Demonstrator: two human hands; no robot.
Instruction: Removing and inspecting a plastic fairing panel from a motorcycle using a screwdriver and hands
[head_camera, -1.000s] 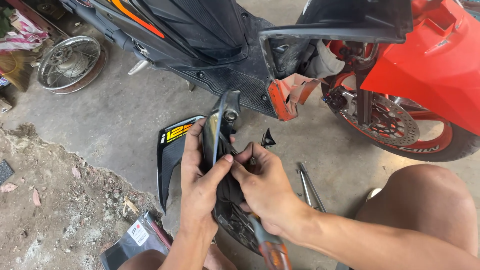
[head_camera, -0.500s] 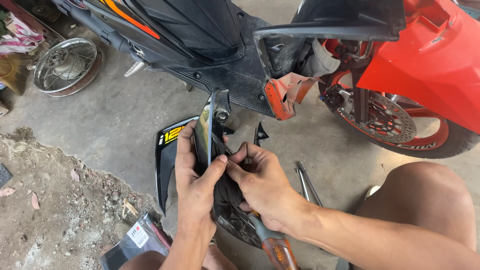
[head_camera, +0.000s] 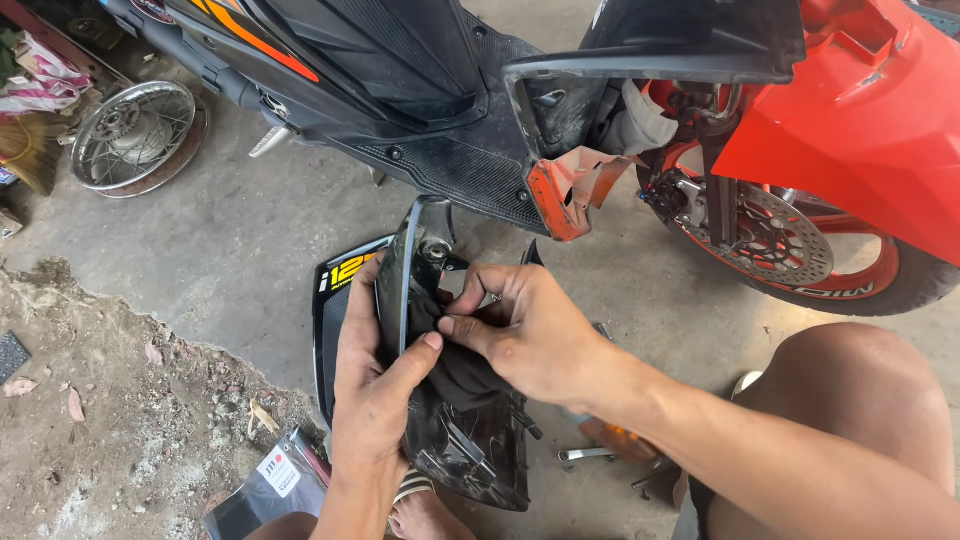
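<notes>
I see my left hand (head_camera: 375, 385) wrapped around the near edge of a black plastic fairing panel (head_camera: 455, 440), its fingers (head_camera: 360, 300) closed along the panel's outer side and the thumb pressed across the inner face. My right hand (head_camera: 525, 335) comes in from the right, its fingers (head_camera: 470, 325) pinched narrow on a fold of dark material at the panel's inner surface, just beside the left thumb. The panel stands nearly upright between both hands, its top edge just above the fingertips. Just behind my left fingers a second black panel with a yellow marking (head_camera: 335, 290) lies on the concrete floor (head_camera: 230, 240). Beyond the fingertips the scooter's black footboard (head_camera: 450, 165) and a broken orange edge (head_camera: 565, 195) hang close, leaving little room ahead. Right of my fingers stands the front wheel with its brake disc (head_camera: 775, 240). Far left of my fingers lies a spoked wheel (head_camera: 135, 135), with open floor between. Below my right wrist an orange-handled tool (head_camera: 610, 440) lies on the floor.
</notes>
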